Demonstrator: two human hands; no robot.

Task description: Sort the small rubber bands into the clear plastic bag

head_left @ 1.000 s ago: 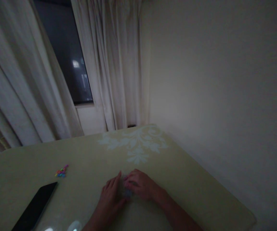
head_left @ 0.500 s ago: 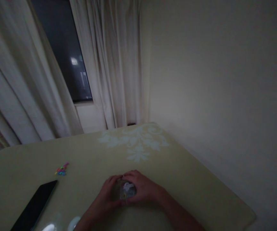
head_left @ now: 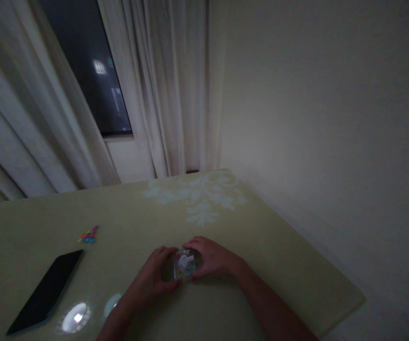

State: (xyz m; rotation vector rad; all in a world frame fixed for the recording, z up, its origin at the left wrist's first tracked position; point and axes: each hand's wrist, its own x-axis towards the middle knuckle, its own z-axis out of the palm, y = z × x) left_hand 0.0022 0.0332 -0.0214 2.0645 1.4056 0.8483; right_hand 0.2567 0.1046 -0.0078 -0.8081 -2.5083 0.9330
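Between my hands is a small clear piece, seemingly a see-through plastic case, with whitish print and pale and dark patches; I cannot make out its exact kind. My left hand curves around its left side, fingertips at the far edge and thumb at the near edge. On the opposite side, my right hand grips it in the same way, fingers beyond and thumb towards me. Both palms stay apart from each other, and the piece is at or just above the tabletop.
A pale yellow-green table with a white floral pattern meets the wall on the right. Small bright-coloured pieces lie in a heap at left. Nearer are a dark flat tablet-like slab and a shiny round spot. Curtains hang behind.
The whole view has shifted, so the table and hands appear higher. My fingers have spread slightly apart around the clear piece, and more of it shows.
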